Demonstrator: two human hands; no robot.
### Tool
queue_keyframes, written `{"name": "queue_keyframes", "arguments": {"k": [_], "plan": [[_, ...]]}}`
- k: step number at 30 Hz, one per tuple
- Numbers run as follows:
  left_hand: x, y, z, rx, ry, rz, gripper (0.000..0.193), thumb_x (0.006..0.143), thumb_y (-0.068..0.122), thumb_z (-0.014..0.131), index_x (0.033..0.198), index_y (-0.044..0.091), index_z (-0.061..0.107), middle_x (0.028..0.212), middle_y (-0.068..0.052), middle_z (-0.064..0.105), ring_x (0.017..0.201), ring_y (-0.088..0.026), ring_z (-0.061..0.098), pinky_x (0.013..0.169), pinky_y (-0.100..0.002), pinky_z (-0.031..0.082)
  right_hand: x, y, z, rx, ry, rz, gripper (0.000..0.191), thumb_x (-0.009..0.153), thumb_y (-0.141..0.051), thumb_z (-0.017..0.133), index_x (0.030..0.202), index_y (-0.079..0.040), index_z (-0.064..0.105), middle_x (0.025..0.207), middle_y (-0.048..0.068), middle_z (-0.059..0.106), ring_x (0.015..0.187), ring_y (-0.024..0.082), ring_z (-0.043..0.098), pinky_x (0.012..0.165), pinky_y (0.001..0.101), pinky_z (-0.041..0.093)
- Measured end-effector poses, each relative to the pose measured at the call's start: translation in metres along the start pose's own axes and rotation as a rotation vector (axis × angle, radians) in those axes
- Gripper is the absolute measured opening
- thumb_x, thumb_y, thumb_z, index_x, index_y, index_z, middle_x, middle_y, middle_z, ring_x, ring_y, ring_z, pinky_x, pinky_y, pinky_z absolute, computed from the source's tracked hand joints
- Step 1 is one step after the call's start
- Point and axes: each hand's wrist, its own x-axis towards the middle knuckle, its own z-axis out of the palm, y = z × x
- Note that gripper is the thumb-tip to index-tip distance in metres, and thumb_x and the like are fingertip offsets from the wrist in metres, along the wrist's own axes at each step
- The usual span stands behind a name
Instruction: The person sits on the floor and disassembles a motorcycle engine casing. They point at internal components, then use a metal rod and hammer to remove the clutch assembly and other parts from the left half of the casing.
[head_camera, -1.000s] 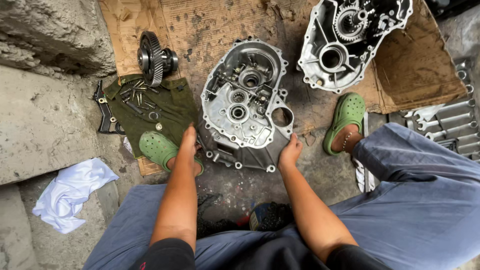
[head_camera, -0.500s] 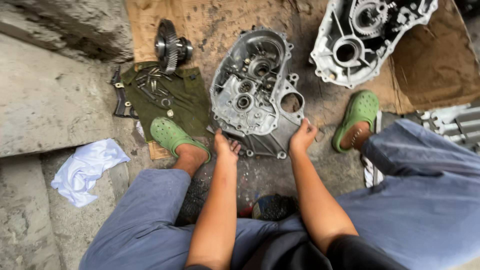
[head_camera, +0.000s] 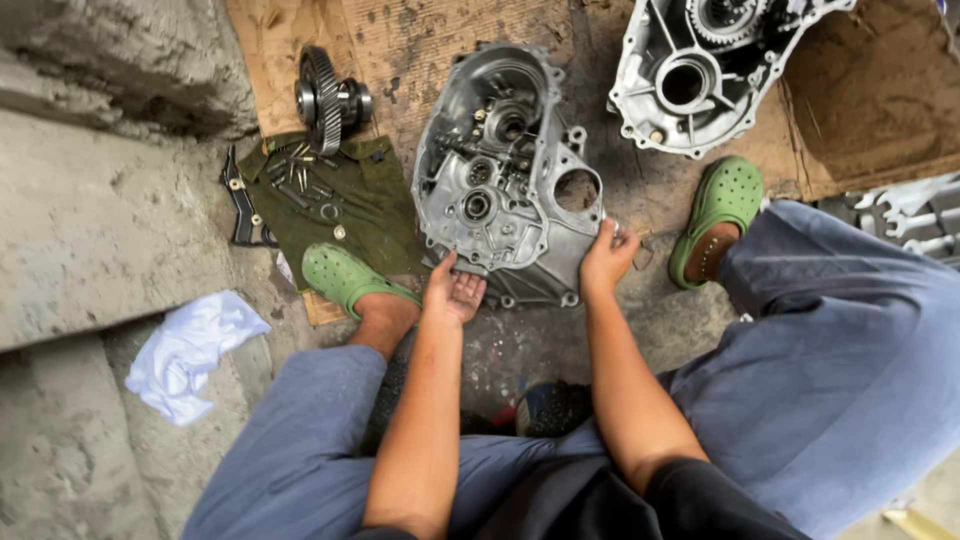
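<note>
We are squatting over an aluminium gearbox case half that lies on the ground at 12 o'clock from our knees, tilted and open side up. Our left hand is under its near edge at 7 o'clock, palm up and fingers hooked on the rim; our right hand grasps the rim at 5 o'clock.

Progress, as we judge it: the case is already split, with the second case half apart at 1 o'clock on brown cardboard. The gear cluster is out, at 10 o'clock. Loose bolts lie on a green cloth at 9 o'clock. No reassembly shows yet.

Packages, labels, signs: we see none legible. A white rag lies at 8 o'clock; spanners at 3 o'clock.
</note>
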Motion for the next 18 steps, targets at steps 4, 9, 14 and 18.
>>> {"name": "queue_keyframes", "arguments": {"k": [4, 9, 14, 18], "plan": [[0.005, -0.015, 0.008, -0.15, -0.103, 0.05, 0.082, 0.079, 0.042, 0.08, 0.143, 0.005, 0.046, 0.142, -0.004, 0.057, 0.139, -0.025, 0.049, 0.118, -0.043, 0.036, 0.037, -0.031, 0.016, -0.068, -0.115, -0.168, 0.045, 0.096, -0.038, 0.074, 0.108, 0.003, 0.059, 0.102, 0.021, 0.066, 0.093, 0.026, 0.06, 0.086, 0.0386, 0.049], [-0.004, -0.031, 0.044, -0.386, -0.118, 0.042, 0.1, 0.079, 0.054, 0.075, 0.151, 0.0, 0.033, 0.156, -0.011, 0.044, 0.146, -0.029, 0.04, 0.122, -0.045, 0.029, 0.085, -0.045, 0.029, -0.023, -0.295, -0.099, 0.042, 0.097, -0.038, 0.067, 0.105, 0.003, 0.06, 0.101, 0.023, 0.069, 0.094, 0.031, 0.062, 0.089, 0.041, 0.05], [0.001, -0.024, 0.041, -0.287, -0.008, 0.119, 0.105, 0.078, 0.06, 0.068, 0.156, 0.002, 0.027, 0.161, -0.011, 0.037, 0.15, -0.028, 0.034, 0.125, -0.044, 0.023, 0.061, 0.0, 0.031, -0.208, -0.246, -0.143, 0.044, 0.108, -0.036, 0.045, 0.119, 0.001, 0.066, 0.119, 0.029, 0.064, 0.113, 0.043, 0.057, 0.099, 0.0472, 0.043], [0.007, -0.005, 0.019, -0.2, 0.054, 0.193, 0.106, 0.075, 0.067, 0.066, 0.152, 0.0, 0.037, 0.161, -0.011, 0.04, 0.148, -0.028, 0.038, 0.122, -0.042, 0.025, 0.029, 0.02, 0.048, -0.051, -0.138, 0.097, 0.043, 0.103, -0.038, 0.046, 0.121, -0.004, 0.066, 0.121, 0.024, 0.067, 0.116, 0.04, 0.06, 0.101, 0.0443, 0.044]]}}
